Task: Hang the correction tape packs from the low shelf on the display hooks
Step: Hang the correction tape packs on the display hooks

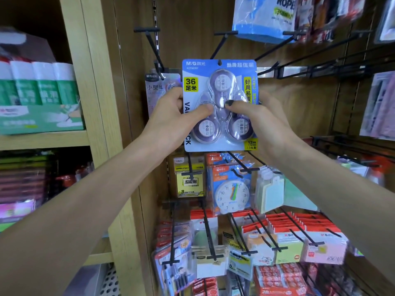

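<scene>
1. Up at the centre of the view, against the brown wooden display panel (299, 99), a blue card-backed correction tape pack (220, 103) with three purple dispensers under clear plastic is held upright in both hands.
2. At the pack's 9 o'clock edge the left hand (171, 116) grips it, thumb curled over the front blister and fingers behind the card.
3. At its 3 o'clock edge the right hand (254, 116) grips likewise, its dark-nailed thumb pressing the middle of the blister.
4. At the pack's 12 o'clock sits the small hang hole (219, 63); above it, toward 12 to 1 o'clock, a bare black wire display hook (220, 42) slopes out from the panel.
5. At the pack's 9 to 10 o'clock, a grey-lilac carded pack (158, 90) already hangs on a neighbouring black hook (157, 54), partly hidden behind the left hand.
6. Judging from this, the hole is not yet on any hook. To do it well: keep the card square to the panel, bring the hole level with the hook's tip, and thread by sight rather than pushing blind.
7. Slide it back along the wire with both thumbs steady, then loosen one hand at a time so the card cannot swing or tear at the hole.
</scene>
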Demonstrator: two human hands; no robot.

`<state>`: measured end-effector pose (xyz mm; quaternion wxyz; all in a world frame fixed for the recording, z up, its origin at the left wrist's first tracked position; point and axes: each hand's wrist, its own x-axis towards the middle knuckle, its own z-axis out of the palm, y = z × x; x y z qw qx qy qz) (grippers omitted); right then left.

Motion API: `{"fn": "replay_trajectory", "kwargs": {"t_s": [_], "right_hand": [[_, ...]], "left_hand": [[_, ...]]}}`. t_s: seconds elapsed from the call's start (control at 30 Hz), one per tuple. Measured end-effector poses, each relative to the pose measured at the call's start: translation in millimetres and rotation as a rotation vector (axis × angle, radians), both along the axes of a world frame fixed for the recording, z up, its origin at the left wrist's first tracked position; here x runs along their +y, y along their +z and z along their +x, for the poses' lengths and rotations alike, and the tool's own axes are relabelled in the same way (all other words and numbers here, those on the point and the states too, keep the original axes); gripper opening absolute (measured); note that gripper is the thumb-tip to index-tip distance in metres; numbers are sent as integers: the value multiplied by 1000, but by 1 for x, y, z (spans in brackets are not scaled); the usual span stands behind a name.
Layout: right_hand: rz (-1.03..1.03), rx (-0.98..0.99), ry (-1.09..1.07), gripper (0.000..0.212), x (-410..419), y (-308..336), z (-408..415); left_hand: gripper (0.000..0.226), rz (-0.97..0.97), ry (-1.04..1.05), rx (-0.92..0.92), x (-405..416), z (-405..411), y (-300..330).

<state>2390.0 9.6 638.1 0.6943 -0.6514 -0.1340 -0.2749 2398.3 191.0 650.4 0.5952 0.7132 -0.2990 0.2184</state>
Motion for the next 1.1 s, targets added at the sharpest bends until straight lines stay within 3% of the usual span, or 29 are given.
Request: {"fn": "replay_trajectory", "kwargs": {"t_s": [0.13,0.23,0.3,0.37,0.47,0.57,0.67,0.77,0.87,1.0,1.1], "right_hand": [[12,64,16,38,-3,4,7],[-198,169,70,20,-8,3,24],[-319,225,-3,31,-9,2,38],[-316,251,-130,43,-3,2,40],[-359,262,-156,52,-7,-1,40],[-379,289,-220,46,-3,7,48],[-385,300,-248,54,-2,7,50],[-418,322,-266,41,-4,5,48],[-431,335,-298,48,-6,-1,43],[-565,237,-453,64,-11,-19,35],[-581,113,-551,62,-11,-32,20]], "left_hand": [[24,16,44,14,0,5,-1],[27,27,112,44,-2,18,-1],[29,53,177,50,-3,30,-2],[35,88,240,52,-5,42,-6],[34,128,299,53,-10,58,-10],[35,159,344,54,-16,68,-11],[39,199,378,55,-20,68,-9],[35,237,408,48,-17,66,-13],[34,271,436,84,-11,61,-22],[41,198,415,136,0,44,-36],[34,136,417,123,8,28,-47]]}}
